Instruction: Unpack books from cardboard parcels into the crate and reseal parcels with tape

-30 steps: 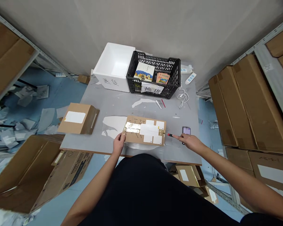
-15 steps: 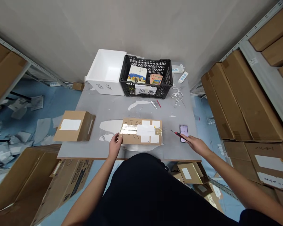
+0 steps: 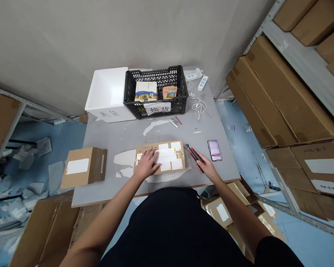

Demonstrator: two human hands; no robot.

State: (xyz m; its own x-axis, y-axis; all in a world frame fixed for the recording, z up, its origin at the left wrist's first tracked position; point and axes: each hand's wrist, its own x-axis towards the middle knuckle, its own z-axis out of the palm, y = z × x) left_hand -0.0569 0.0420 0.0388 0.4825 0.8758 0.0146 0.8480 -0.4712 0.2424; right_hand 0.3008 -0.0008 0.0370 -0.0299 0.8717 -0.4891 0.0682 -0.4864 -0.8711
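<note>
A flat cardboard box (image 3: 179,165) with white labels and shiny clear tape lies on the grey table (image 3: 117,135) in front of me. My left hand (image 3: 146,163) rests flat on its top, left of the middle, fingers stretched out over the tape and a label. In my right hand (image 3: 207,167) is a red and black box cutter (image 3: 195,154), its tip pointing up and left, close to the box's right end but apart from it. A phone (image 3: 214,150) with a lit screen lies just right of that hand.
A taped carton (image 3: 83,167) stands at the table's left. Along the back are a white foam box (image 3: 111,111) and a black crate (image 3: 156,111) holding books (image 3: 146,91). A white cable (image 3: 199,106) and power strips (image 3: 202,83) lie back right. Shelves of cartons (image 3: 284,96) flank the right.
My left hand has moved from the box's left edge onto its top. My right hand has brought the box cutter left from beside the phone toward the box. The view has turned slightly.
</note>
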